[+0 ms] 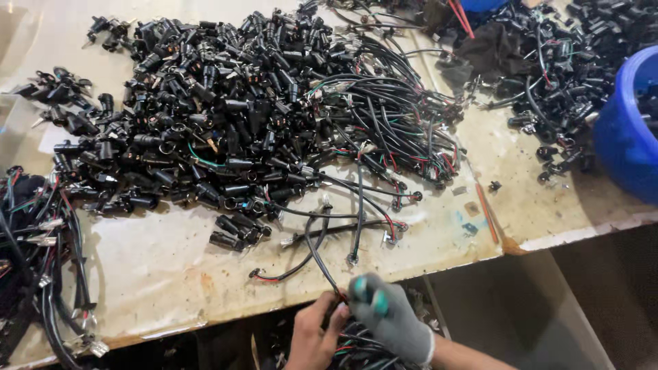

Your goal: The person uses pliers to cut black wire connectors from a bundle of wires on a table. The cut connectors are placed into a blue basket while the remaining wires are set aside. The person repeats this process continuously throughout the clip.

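Observation:
My bare left hand (312,337) and my right hand (389,316), in a grey glove with green fingertips, meet just below the table's front edge. Both pinch the near end of a thin black cable (317,252) that runs up onto the table toward the heap. Under my hands lies a bundle of black, red and green wires (356,348), partly hidden by them. A large heap of black plug connectors (205,116) covers the table's middle and left. Beside it, to the right, is a tangle of black cables (397,130).
A blue bucket (627,127) holding black parts stands at the right edge. More connectors (569,62) are piled at the back right. A cable bundle (41,267) hangs over the left front. A thin red stick (486,214) lies near the worn table's front edge (171,322).

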